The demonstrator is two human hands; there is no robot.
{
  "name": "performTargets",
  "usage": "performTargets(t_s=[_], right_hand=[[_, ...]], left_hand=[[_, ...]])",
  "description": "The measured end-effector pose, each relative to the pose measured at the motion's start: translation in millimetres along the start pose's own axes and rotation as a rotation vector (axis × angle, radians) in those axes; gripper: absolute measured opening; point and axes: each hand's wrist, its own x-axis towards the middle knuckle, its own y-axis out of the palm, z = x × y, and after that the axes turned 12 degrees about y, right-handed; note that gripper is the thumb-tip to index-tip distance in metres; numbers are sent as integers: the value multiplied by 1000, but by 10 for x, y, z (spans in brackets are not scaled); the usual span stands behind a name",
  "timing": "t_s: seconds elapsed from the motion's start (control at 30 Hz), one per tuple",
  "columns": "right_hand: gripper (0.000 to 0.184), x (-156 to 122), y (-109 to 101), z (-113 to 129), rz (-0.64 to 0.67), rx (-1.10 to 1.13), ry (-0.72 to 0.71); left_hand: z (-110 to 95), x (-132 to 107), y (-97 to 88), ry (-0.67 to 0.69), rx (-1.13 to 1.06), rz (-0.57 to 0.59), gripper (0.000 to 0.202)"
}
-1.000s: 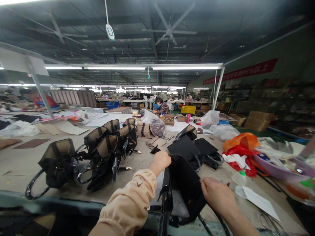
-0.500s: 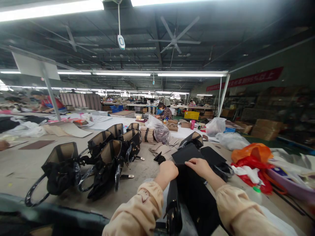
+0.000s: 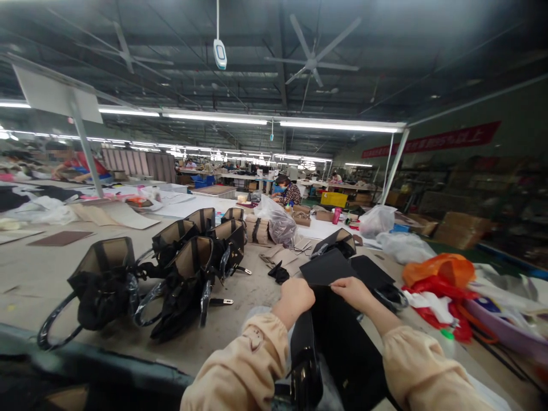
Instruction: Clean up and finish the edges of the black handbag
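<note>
Left hand (image 3: 297, 294): closed in a fist on the top rim of the black handbag (image 3: 342, 348), cream sleeve behind it.
Right hand (image 3: 353, 291): laid on the same rim a little to the right, fingers pointing toward the left hand; whether it grips or only rests cannot be told.
Black handbag: upright at the near edge of the bench (image 3: 38, 274), between the two forearms, a glossy black strap (image 3: 306, 368) hanging on its left side.
Flat black panel (image 3: 327, 266): just beyond the hands, its near edge meeting the fingertips.
Second black panel (image 3: 370, 272): beside the first, to the right.
Open handbags (image 3: 190, 265): a cluster, black with tan lining, lying on the bench to the left, handles in clear wrap; one more (image 3: 103, 279) lies apart, nearest the left edge.
Orange plastic bag (image 3: 440, 268): on the right, over a red bag (image 3: 432, 294).
Purple basin (image 3: 509, 331): far right, partly in view.
Clear plastic sacks (image 3: 280, 225): mid-bench, behind the handbags.
A person (image 3: 290, 191): seated at a farther bench.
</note>
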Motion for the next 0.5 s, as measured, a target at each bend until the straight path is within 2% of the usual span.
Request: performTargets(t_s=[0.2,0.4,0.5], right_hand=[[37,-25,11,-4,20,59,31],[20,-45,2,80,-61,-77,-56],[21,-63,28,110,-131,-160,-50]], left_hand=[[11,16,15,-2,-16,-27,35],[8,5,-7,-4,-16,-13,36],[-2,4,-12,-10,-15,6,35]])
